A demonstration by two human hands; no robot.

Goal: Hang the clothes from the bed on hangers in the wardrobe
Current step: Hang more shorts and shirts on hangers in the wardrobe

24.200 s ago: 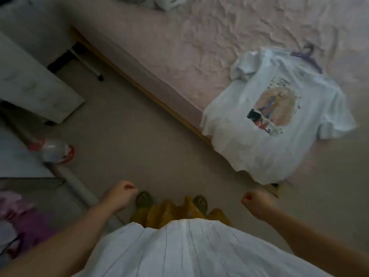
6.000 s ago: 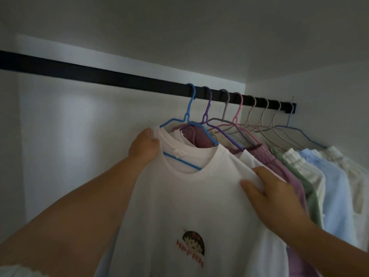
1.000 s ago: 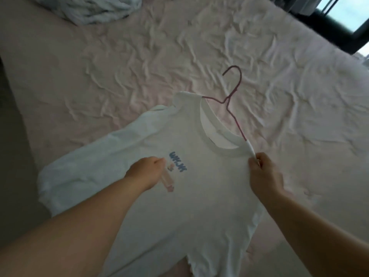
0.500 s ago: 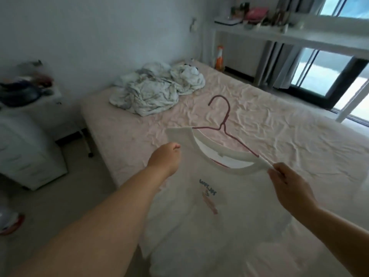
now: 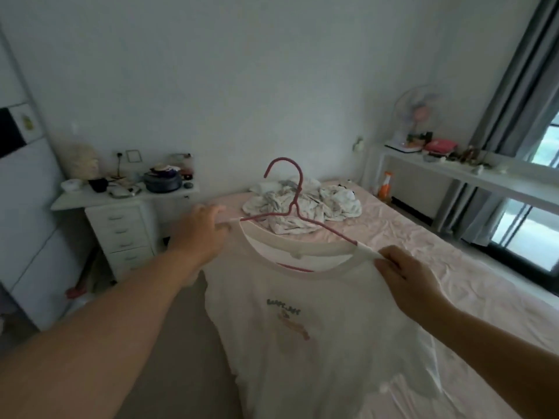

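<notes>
A white T-shirt (image 5: 317,334) on a pink hanger (image 5: 295,207) was held up between both hands. Its shoulders were gripped by the left hand (image 5: 199,234) and pinched by the right hand (image 5: 405,279).

One white T-shirt (image 5: 317,343), one pink hanger (image 5: 298,204), two hands: left hand (image 5: 201,234), right hand (image 5: 406,281). One bed (image 5: 423,267) bearing one crumpled bedding heap (image 5: 302,207). One drawer chest (image 5: 127,231), one fan (image 5: 419,113), one orange spray bottle (image 5: 385,184), seemingly.

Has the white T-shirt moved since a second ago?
Yes. The T-shirt lay flat on the bed then; now both hands hold it up by the shoulders, hanging off the mattress.
</notes>
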